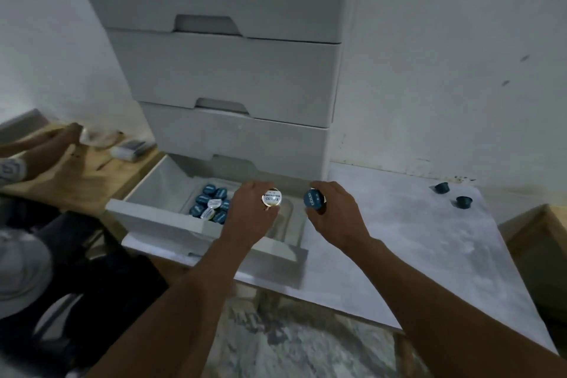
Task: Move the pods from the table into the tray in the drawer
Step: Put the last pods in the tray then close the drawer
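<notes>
- A white-lidded pod (pixel 271 198) is pinched in the fingers of the left hand (pixel 251 212), above the clear tray (pixel 285 224) in the open bottom drawer (pixel 159 221).
- A blue-lidded pod (pixel 313 199) is gripped by the right hand (pixel 336 212), just beside the drawer's right edge.
- A cluster of pods (pixel 211 202), mostly blue, lies at the tray's left end.
- Two loose pods (pixel 441 187) sit near each other on the pale table (pixel 399 239), far right, well apart from both hands.
- The tall grey drawer unit (pixel 239 70) rises behind.
</notes>
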Available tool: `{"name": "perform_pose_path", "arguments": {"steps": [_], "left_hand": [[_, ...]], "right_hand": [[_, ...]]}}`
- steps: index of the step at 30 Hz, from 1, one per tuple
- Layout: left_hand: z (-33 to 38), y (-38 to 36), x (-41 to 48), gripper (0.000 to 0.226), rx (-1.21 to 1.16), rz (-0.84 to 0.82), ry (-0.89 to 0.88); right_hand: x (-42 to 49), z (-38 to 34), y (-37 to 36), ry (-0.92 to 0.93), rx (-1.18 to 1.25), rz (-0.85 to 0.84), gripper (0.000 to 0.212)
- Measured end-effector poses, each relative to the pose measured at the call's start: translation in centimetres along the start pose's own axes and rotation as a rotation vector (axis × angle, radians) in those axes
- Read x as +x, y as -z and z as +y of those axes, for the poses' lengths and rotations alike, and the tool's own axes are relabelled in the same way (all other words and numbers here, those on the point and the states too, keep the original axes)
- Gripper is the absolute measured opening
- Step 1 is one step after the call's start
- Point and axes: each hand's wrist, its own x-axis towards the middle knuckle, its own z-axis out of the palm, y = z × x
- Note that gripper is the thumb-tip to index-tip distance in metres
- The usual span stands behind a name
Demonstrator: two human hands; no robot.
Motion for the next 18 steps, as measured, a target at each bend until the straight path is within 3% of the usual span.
{"name": "perform_pose_path", "arguments": {"steps": [5,9,18], "left_hand": [[-6.3,4.2,2.2,0.033,0.075,-0.011,0.053],[-12.0,6.3,5.3,0.035,0.052,-0.038,0.034],[-20.0,6.0,10.4,0.048,0.122,-0.351,-0.073]], "right_hand": [[3.2,-3.5,-5.1,0.042,-0.030,-0.044,0.037],[6.0,-5.7,-9.9,-0.025,-0.047,-0.032,0.037],[9.5,-9.0,-17.4,-0.312,-0.101,-0.080,0.047]]}}
